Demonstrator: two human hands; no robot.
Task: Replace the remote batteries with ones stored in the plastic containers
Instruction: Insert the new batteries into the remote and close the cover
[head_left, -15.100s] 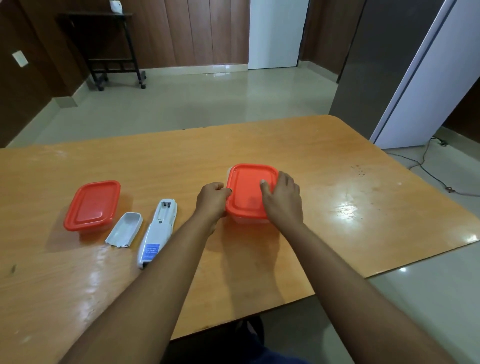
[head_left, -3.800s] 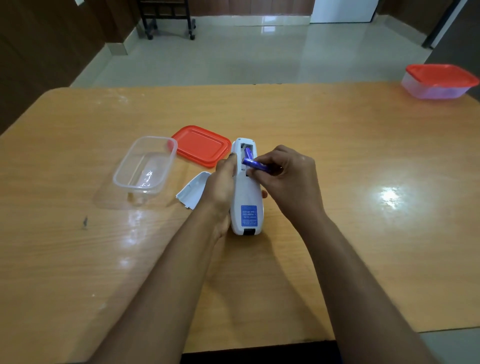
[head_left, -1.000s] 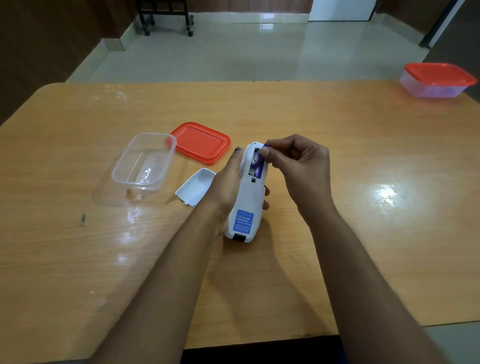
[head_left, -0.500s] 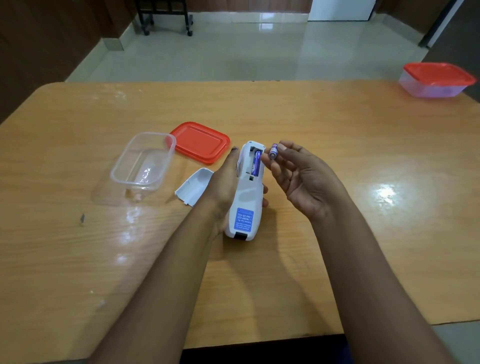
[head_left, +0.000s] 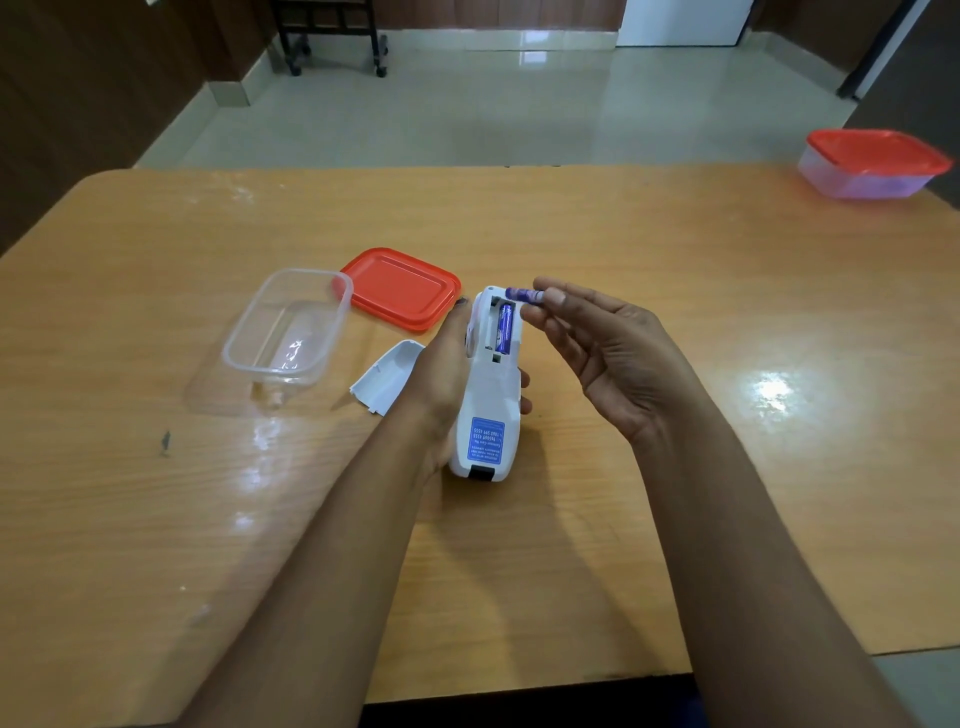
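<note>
Judging by how things lie, the job looks a little past halfway: one battery (head_left: 504, 328) sits in the right-hand slot of the remote (head_left: 487, 384), the slot beside it is empty, and the battery cover (head_left: 388, 383) is off.

Taking the remote as landmark and going left to right: well to its left stands the clear tub (head_left: 287, 328), open and apparently empty. Behind and left of the remote lies the red lid (head_left: 401, 287), flat on the desk (head_left: 675, 312). The cover lies just left of the remote. The left hand (head_left: 441, 374) is wrapped around the remote, holding it back-up. Just right of the remote's far end, the right hand (head_left: 608, 358) pinches a second battery (head_left: 523, 294) between fingertips, near the open bay but not in it.

Far right of the remote, at the desk's back corner, a second tub (head_left: 872, 169) stays lidded.

Left to do: seat this battery, then snap the cover on. Nothing blocks the bay.
</note>
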